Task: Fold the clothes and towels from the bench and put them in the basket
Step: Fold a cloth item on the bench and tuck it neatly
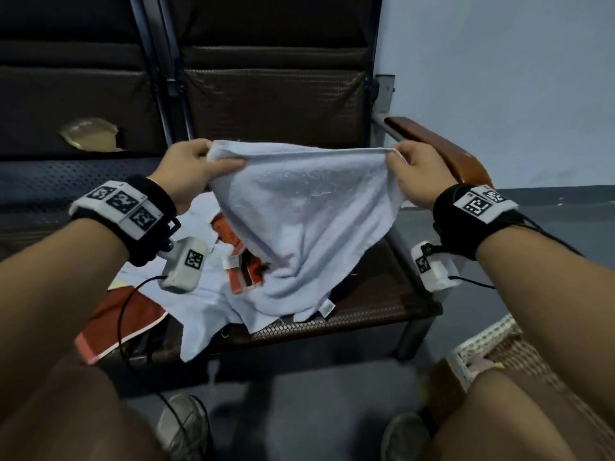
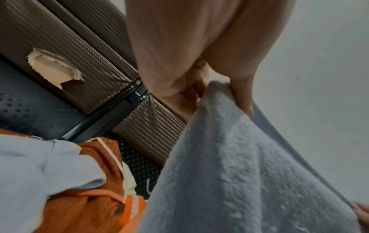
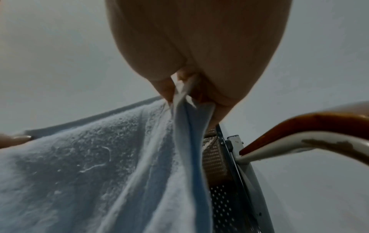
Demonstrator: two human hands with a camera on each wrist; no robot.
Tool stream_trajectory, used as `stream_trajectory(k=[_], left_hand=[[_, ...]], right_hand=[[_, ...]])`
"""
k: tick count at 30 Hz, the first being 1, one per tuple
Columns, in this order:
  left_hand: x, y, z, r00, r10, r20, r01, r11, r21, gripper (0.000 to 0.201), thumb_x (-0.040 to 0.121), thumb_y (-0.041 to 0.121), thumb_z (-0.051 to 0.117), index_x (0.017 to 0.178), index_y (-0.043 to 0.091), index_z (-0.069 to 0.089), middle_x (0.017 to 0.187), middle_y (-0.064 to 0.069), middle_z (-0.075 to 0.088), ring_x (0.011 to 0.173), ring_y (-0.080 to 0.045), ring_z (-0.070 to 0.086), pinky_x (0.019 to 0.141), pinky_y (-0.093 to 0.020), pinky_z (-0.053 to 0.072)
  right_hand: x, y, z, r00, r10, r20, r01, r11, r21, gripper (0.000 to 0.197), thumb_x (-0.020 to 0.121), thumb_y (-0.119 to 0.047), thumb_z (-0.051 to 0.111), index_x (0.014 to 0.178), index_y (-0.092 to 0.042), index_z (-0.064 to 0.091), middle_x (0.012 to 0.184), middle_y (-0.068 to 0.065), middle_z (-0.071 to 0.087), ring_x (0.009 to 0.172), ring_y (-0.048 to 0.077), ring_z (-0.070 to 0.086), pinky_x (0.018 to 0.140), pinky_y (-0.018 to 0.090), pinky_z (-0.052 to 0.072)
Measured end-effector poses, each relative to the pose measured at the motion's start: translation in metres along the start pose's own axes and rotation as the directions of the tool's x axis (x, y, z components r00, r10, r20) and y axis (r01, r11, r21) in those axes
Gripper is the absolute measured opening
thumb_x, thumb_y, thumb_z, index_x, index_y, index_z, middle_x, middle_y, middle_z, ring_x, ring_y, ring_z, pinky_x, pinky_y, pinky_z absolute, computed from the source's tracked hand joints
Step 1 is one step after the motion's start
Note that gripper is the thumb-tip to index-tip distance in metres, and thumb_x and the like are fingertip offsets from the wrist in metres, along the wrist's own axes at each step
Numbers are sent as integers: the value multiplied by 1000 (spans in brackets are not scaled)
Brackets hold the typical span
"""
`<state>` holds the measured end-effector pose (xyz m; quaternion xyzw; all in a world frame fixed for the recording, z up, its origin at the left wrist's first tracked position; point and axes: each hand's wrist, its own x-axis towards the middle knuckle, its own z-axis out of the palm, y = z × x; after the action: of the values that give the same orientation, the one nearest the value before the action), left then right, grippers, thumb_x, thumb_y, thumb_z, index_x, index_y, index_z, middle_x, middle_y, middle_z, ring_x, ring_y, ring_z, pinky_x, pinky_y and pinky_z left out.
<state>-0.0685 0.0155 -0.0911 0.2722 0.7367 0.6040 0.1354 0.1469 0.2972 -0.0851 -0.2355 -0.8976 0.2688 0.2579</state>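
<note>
A pale blue terry towel (image 1: 309, 207) hangs spread above the brown bench (image 1: 376, 294), its top edge stretched taut left to right, lower corner trailing onto a heap of white and orange clothes (image 1: 213, 287) on the seat. A wicker basket (image 1: 499, 347) stands near right on the floor.

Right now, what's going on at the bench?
A person is holding a pale blue towel up by its top edge, the left hand gripping one corner and the right hand pinching the other. The towel is spread between them over the bench, not yet folded. More laundry lies beneath it on the seat: an orange garment mixed with other pale blue cloth. The wicker basket sits on the floor by the right leg.
</note>
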Motion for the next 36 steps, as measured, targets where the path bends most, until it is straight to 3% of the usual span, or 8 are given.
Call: stream_trajectory(k=[4,11,14,17,22,28,32,36], left_hand=[[0,29,0,1000,1,-8,-1,999,-50,34,74,46,84,86,15,79,92,-24,67,80,-31,59,74,-48,48],[3,59,14,986,-84,-144,45,966,-255,54,67,49,87,93,3,76,97,-19,75,93,-38,73,83,-61,56],[8,61,20,973,-87,-213,23,958,-288,55,75,46,82,93,-4,72,101,-22,74,89,-34,72,79,-53,59],[7,67,39,969,-48,-242,-15,967,-254,34,88,39,70,78,8,64,78,-14,56,71,-26,53,63,-39,45],[-11,82,84,984,91,-156,-130,955,-266,28,89,34,71,79,9,76,78,-11,73,72,-23,69,69,-44,59],[-42,82,117,979,201,31,-184,942,-281,19,92,30,70,91,13,80,89,-8,77,91,-25,74,86,-45,60],[-44,79,114,973,173,153,-129,956,-263,18,93,26,68,96,14,80,85,-4,77,80,-12,73,70,-21,56],[-37,73,104,995,21,102,15,942,-336,22,91,19,59,92,4,73,79,-10,75,68,-20,71,61,-26,57]], right_hand=[[6,-21,-21,999,52,-6,-52,999,-4,26,102,-17,36,83,-20,53,79,-1,55,75,21,53,65,29,37],[1,-43,-41,995,90,49,-84,989,-122,28,91,-37,54,74,-17,63,72,-5,59,68,12,54,58,27,37],[-2,-47,-43,978,198,67,-204,973,105,29,90,-32,59,70,-11,65,68,0,58,63,15,53,54,24,41],[-2,-58,-35,942,330,54,-326,868,374,22,95,-27,57,79,-13,60,69,6,52,63,20,50,53,22,39],[-1,-80,-16,909,391,145,-405,744,531,38,100,-29,54,110,6,66,94,15,63,85,27,59,78,43,50],[-11,-106,-12,887,281,367,-461,600,654,44,102,-38,52,129,-5,60,120,17,71,111,30,69,102,45,52],[-17,-106,-16,879,261,400,-468,637,613,41,97,-31,59,126,-2,64,119,18,70,111,31,68,103,44,51],[-24,-104,-19,892,216,396,-422,709,565,21,97,-4,52,111,4,65,100,21,57,91,29,55,81,38,49]])
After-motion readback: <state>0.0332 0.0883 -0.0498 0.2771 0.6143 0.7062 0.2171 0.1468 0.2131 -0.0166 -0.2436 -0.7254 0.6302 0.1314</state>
